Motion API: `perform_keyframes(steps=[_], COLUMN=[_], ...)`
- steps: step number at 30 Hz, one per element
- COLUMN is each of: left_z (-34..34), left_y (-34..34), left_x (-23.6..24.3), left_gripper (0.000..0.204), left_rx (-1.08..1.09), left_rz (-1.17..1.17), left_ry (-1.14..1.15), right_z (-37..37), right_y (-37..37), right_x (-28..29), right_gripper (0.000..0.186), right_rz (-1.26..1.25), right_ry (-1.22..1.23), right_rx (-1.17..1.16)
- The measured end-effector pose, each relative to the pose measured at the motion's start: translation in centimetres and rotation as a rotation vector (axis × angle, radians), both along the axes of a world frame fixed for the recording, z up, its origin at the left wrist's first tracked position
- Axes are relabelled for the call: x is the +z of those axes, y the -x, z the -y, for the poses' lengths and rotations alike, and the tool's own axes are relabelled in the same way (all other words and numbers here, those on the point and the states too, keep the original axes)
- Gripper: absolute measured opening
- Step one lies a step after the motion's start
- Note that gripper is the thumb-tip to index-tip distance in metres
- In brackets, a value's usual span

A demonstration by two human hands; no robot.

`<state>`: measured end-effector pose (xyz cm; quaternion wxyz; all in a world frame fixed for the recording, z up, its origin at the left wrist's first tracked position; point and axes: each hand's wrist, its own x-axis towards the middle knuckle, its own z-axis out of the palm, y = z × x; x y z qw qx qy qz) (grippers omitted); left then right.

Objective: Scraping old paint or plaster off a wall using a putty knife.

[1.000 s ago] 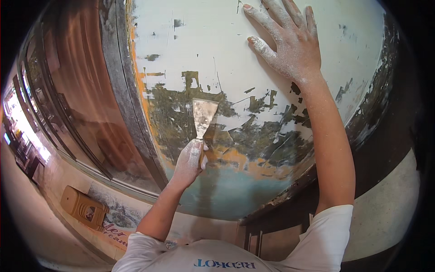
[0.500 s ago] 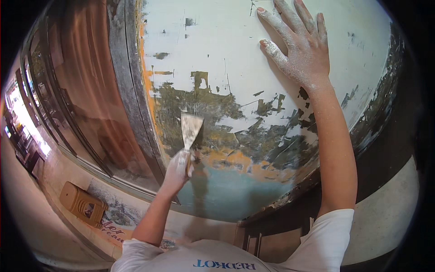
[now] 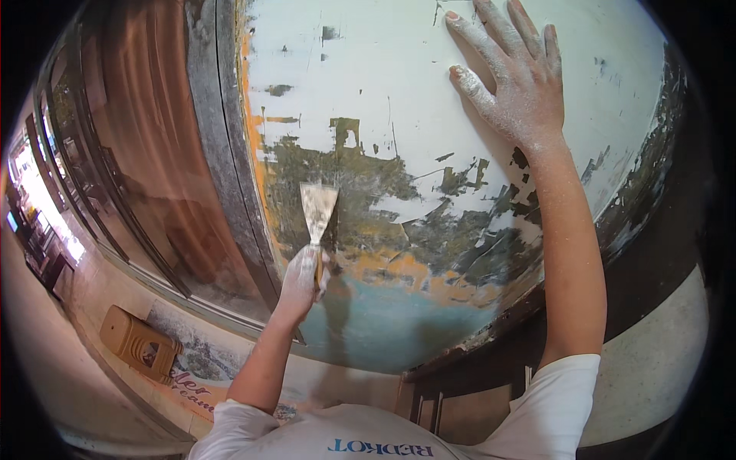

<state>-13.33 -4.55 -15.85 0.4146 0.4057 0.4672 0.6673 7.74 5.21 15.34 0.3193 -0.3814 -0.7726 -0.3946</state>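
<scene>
My left hand (image 3: 303, 277), dusted white, is closed round the handle of a putty knife (image 3: 318, 207). The knife's wide, smeared blade points up and lies at or just off the panel (image 3: 429, 318); whether it touches I cannot tell. Around it the surface shows dark patches, white paint, orange streaks and a blue-green band below. My right hand (image 3: 517, 84), also powdery, rests flat with fingers spread on the white upper part of the panel. That hand holds nothing.
A weathered wooden frame (image 3: 222, 130) runs along the panel's left edge, next to glass with a reddish-brown curtain (image 3: 153, 115) behind it. At lower left a brown plastic stool (image 3: 138, 341) lies by a printed mat (image 3: 203, 360). Dark trim (image 3: 491, 337) borders the panel's lower right.
The putty knife's blade has shifted slightly left and up against the panel and stands more upright. My right hand stays spread on the same part of the panel.
</scene>
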Motion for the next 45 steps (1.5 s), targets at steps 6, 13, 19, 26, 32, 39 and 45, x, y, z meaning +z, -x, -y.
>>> perform_keyframes(steps=[6,13,19,26,32,39,45], left_z=[-0.1,-0.8,-0.5,0.0,-0.5,0.0,-0.3], left_y=[-0.8,0.3,0.4,0.0,3.7,4.5,6.7], left_x=[-2.2,-0.4,-0.5,-2.0,2.3,0.2,3.7], left_gripper=[0.040,0.038,0.036,0.039,0.037,0.038,0.037], left_rx=[-0.006,-0.020,-0.008,0.038,0.099,0.058,0.094], left_rz=[0.029,0.019,0.004,0.005,-0.034,0.033,-0.013], left_ry=[-0.011,-0.065,-0.011,0.019,-0.096,-0.105,-0.089], right_z=[0.0,0.2,0.5,-3.2,-5.0,-4.9,-4.7], right_y=[0.1,0.4,0.2,-0.7,-1.1,-1.0,-1.1], right_x=[0.0,0.0,0.1,-0.9,-1.4,-1.3,-1.2], right_gripper=[0.058,0.058,0.058,0.057,0.053,0.053,0.054], right_rz=[-0.002,-0.002,-0.015,0.017,0.039,0.028,0.029], right_ry=[0.032,0.024,0.061,-0.227,-0.510,-0.503,-0.504], right_rx=[-0.018,-0.050,-0.026,0.017,0.136,0.113,0.115])
